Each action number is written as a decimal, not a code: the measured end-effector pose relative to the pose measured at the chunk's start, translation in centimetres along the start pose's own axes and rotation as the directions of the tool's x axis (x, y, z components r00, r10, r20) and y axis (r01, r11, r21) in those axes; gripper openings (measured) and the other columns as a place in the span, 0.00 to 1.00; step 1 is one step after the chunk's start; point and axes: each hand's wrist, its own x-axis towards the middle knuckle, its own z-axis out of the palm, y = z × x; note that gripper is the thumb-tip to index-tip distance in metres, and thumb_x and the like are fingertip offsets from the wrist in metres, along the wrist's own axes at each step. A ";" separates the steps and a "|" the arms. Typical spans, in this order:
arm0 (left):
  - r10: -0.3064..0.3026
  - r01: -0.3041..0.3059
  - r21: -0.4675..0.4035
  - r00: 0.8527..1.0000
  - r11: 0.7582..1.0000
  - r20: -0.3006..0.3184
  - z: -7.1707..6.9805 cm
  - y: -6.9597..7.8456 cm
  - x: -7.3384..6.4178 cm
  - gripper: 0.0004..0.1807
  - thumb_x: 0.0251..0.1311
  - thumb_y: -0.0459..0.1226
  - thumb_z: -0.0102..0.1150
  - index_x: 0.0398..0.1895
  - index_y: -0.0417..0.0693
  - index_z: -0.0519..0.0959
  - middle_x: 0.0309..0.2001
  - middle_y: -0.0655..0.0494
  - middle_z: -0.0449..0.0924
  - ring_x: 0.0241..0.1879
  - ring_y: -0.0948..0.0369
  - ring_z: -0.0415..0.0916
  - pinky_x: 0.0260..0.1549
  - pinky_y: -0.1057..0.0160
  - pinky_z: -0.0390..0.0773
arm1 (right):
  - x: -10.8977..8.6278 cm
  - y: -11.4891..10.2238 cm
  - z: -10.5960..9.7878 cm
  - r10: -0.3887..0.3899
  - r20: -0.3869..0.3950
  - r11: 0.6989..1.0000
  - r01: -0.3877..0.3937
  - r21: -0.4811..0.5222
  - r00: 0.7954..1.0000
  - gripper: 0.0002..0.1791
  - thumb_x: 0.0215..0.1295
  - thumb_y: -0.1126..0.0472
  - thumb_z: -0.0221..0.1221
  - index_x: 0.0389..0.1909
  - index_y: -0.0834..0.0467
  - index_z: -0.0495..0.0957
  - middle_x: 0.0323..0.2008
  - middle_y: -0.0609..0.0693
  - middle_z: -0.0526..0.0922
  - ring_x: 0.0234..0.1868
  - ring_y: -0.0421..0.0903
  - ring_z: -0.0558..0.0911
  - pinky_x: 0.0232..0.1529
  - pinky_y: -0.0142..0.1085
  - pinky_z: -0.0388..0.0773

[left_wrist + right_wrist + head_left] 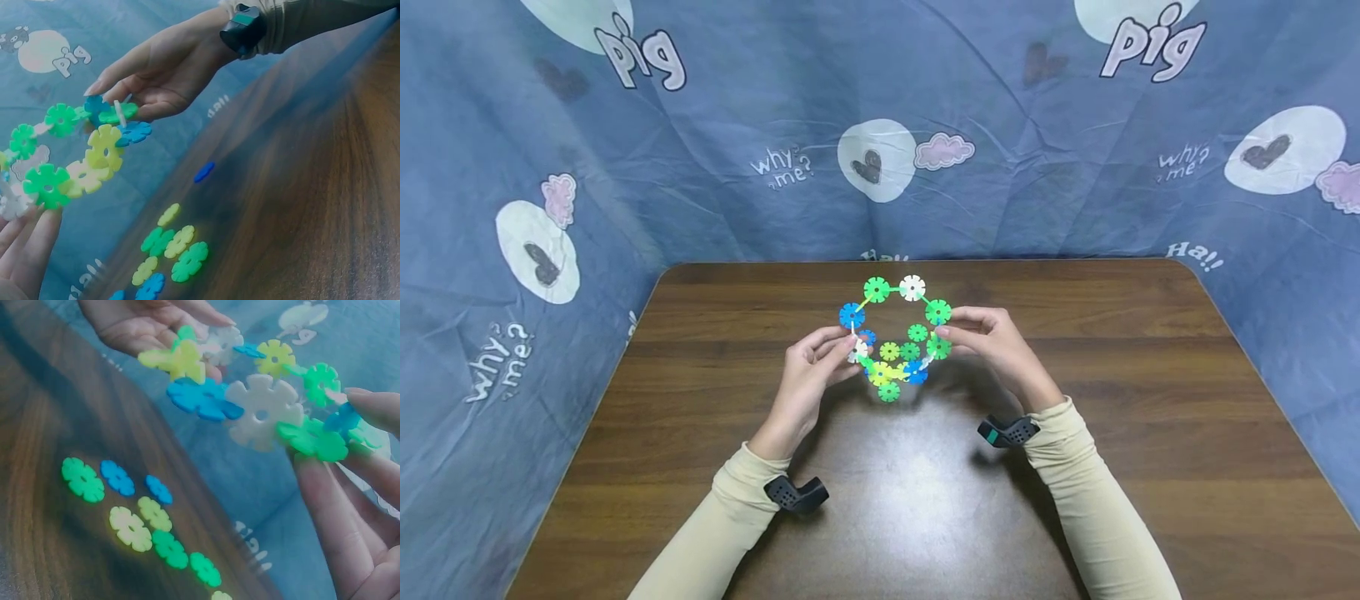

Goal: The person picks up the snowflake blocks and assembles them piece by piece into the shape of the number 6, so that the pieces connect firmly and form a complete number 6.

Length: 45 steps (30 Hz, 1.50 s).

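Both hands hold up a ring of interlocking plastic flower discs (pixel 876 290) over the table, its green, white, blue and yellow pieces slotted edge to edge. My left hand (pixel 808 371) pinches the ring's left side at a white disc (pixel 15 206) beside a green one. On the opposite side, my right hand (pixel 1000 350) grips it between thumb and fingers by green discs (pixel 312 439) and a blue one. Fingers cover parts of those pieces. Facing the right wrist view, a large white disc (pixel 259 412) joins a blue disc (pixel 200 399).
Loose flower discs lie beneath the ring on the brown wooden table (pixel 700 400), among them green (pixel 82 480), blue (pixel 117 477) and yellow (pixel 130 528) ones. A blue printed cloth (pixel 715 125) hangs behind the table and along its sides.
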 end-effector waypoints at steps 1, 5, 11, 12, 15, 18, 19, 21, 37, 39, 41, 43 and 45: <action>-0.001 0.001 0.003 1.000 1.000 0.006 0.0 0.0 0.0 0.18 0.73 0.32 0.59 0.59 0.28 0.75 0.41 0.58 0.89 0.40 0.64 0.90 0.47 0.52 0.88 | 0.0 0.1 -0.1 0.003 0.005 1.000 -0.003 -0.003 1.000 0.16 0.67 0.63 0.67 0.54 0.63 0.82 0.40 0.40 0.89 0.38 0.37 0.87 0.51 0.42 0.87; -0.004 0.004 0.023 1.000 1.000 0.010 -0.1 0.1 0.0 0.20 0.73 0.34 0.59 0.63 0.33 0.75 0.42 0.59 0.87 0.37 0.64 0.89 0.44 0.52 0.89 | -0.1 0.2 -0.2 0.012 0.015 1.000 -0.012 -0.022 1.000 0.16 0.66 0.62 0.68 0.53 0.64 0.83 0.38 0.41 0.90 0.39 0.37 0.88 0.52 0.41 0.87; 0.003 -0.001 0.079 1.000 0.997 -0.024 -0.4 0.1 0.1 0.21 0.70 0.33 0.63 0.64 0.38 0.77 0.45 0.54 0.87 0.38 0.66 0.86 0.46 0.47 0.88 | 0.0 0.5 -0.5 0.013 0.038 0.998 -0.010 -0.062 0.999 0.19 0.64 0.63 0.70 0.52 0.67 0.82 0.37 0.43 0.91 0.40 0.39 0.90 0.56 0.49 0.85; 0.005 -0.002 0.092 1.000 0.996 -0.031 -0.4 0.1 0.1 0.21 0.70 0.33 0.63 0.63 0.37 0.78 0.46 0.51 0.87 0.38 0.66 0.86 0.46 0.47 0.88 | 0.0 0.6 -0.5 0.011 0.041 0.998 -0.008 -0.068 0.999 0.19 0.64 0.63 0.70 0.53 0.68 0.81 0.37 0.44 0.91 0.41 0.40 0.90 0.57 0.50 0.85; 0.006 0.000 0.119 0.999 0.993 -0.047 -0.5 0.0 0.3 0.19 0.72 0.33 0.61 0.63 0.36 0.78 0.47 0.48 0.87 0.38 0.67 0.86 0.46 0.50 0.88 | 0.1 0.6 -0.5 0.006 0.049 0.997 -0.002 -0.080 0.999 0.21 0.64 0.63 0.70 0.54 0.70 0.81 0.38 0.45 0.91 0.42 0.41 0.91 0.56 0.50 0.85; 0.011 -0.005 0.125 0.999 0.992 -0.050 -0.6 -0.1 0.4 0.18 0.73 0.32 0.58 0.62 0.34 0.77 0.46 0.49 0.88 0.36 0.67 0.87 0.45 0.52 0.89 | 0.1 0.6 -0.5 0.006 0.050 0.996 -0.001 -0.088 0.999 0.21 0.63 0.63 0.70 0.53 0.69 0.82 0.39 0.46 0.91 0.42 0.42 0.91 0.56 0.49 0.86; 0.011 -0.005 0.121 0.999 0.993 -0.050 -0.6 -0.1 0.4 0.18 0.74 0.32 0.57 0.62 0.33 0.77 0.45 0.50 0.88 0.36 0.67 0.88 0.45 0.53 0.89 | 0.1 0.6 -0.6 0.003 0.051 0.996 0.001 -0.093 0.999 0.21 0.63 0.62 0.71 0.54 0.69 0.82 0.39 0.46 0.91 0.42 0.41 0.91 0.55 0.49 0.86; 0.012 -0.006 0.114 0.999 0.993 -0.050 -0.7 -0.2 0.5 0.17 0.74 0.31 0.57 0.62 0.32 0.77 0.46 0.46 0.88 0.35 0.66 0.88 0.43 0.55 0.89 | 0.1 0.6 -0.5 0.005 0.051 0.996 0.000 -0.093 0.999 0.21 0.63 0.63 0.71 0.53 0.69 0.82 0.39 0.47 0.91 0.42 0.41 0.91 0.56 0.50 0.85; 0.030 -0.019 0.158 0.997 0.987 -0.070 -1.1 0.0 0.5 0.12 0.71 0.33 0.61 0.49 0.28 0.81 0.39 0.47 0.91 0.32 0.68 0.88 0.34 0.67 0.88 | 0.1 0.4 -0.4 -0.006 0.101 0.992 0.019 -0.125 0.995 0.20 0.63 0.64 0.71 0.53 0.71 0.82 0.39 0.47 0.91 0.40 0.41 0.91 0.53 0.47 0.87; 0.033 -0.021 0.156 0.997 0.988 -0.076 -1.1 0.0 0.5 0.11 0.71 0.32 0.61 0.46 0.29 0.81 0.38 0.47 0.91 0.31 0.68 0.88 0.33 0.67 0.88 | 0.1 0.4 -0.5 -0.003 0.101 0.991 0.016 -0.130 0.995 0.20 0.63 0.63 0.71 0.52 0.70 0.83 0.40 0.48 0.91 0.40 0.41 0.91 0.53 0.47 0.87; 0.035 -0.023 0.158 0.996 0.987 -0.077 -1.0 0.0 0.5 0.10 0.71 0.32 0.61 0.45 0.30 0.81 0.39 0.43 0.91 0.32 0.68 0.88 0.34 0.67 0.88 | 0.0 0.5 -0.5 0.001 0.101 0.991 0.012 -0.134 0.995 0.19 0.63 0.63 0.71 0.51 0.69 0.83 0.41 0.48 0.91 0.41 0.42 0.91 0.53 0.47 0.87; 0.034 -0.022 0.147 0.997 0.989 -0.075 -1.0 0.0 0.5 0.09 0.72 0.32 0.60 0.44 0.30 0.81 0.41 0.36 0.89 0.32 0.68 0.88 0.35 0.66 0.88 | 0.0 0.5 -0.5 0.003 0.100 0.990 0.011 -0.139 0.995 0.19 0.63 0.63 0.71 0.52 0.68 0.84 0.41 0.49 0.91 0.41 0.41 0.91 0.53 0.46 0.87; 0.024 -0.014 0.138 0.998 0.990 -0.064 -1.0 0.0 0.5 0.08 0.72 0.32 0.59 0.44 0.32 0.81 0.43 0.32 0.88 0.33 0.67 0.89 0.35 0.66 0.88 | 0.1 0.5 -0.6 0.005 0.099 0.990 0.009 -0.141 0.995 0.19 0.63 0.62 0.71 0.52 0.68 0.84 0.42 0.49 0.91 0.41 0.41 0.91 0.53 0.46 0.87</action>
